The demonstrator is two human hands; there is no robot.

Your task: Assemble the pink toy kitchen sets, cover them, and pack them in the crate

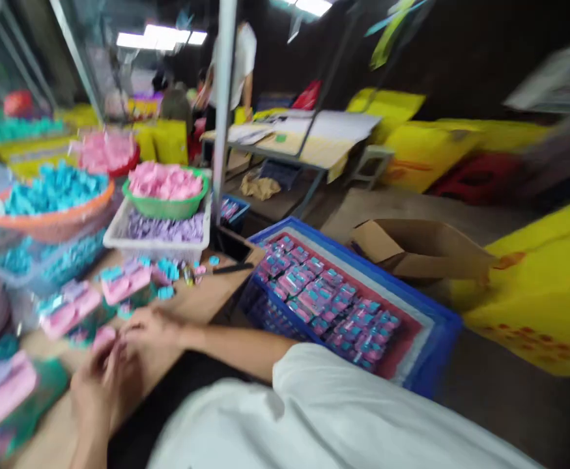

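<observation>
My left hand [96, 381] is at the table's near edge, its fingers curled around a small pink plastic piece [103, 337]. From the right, my right hand [154, 330] reaches in with bent fingers, and its fingertips meet the same piece. Motion blur and the fingers hide most of that piece's shape. Just beyond the hands stand pink-topped blocks [72, 314] with teal sides and purple and blue parts on top. Another such block [6, 397] lies to the left of my left hand. Loose blue pieces [166, 292] are scattered past my right hand.
Beyond are an orange basin [45, 218] of blue pieces, a green basin [167, 207] of pink ones and a white tub [155, 247] of purple ones. A metal post [225, 98] rises behind. At right sit a blue crate [434, 326] of packed sets, a cardboard box [436, 251] and yellow sacks [548, 293].
</observation>
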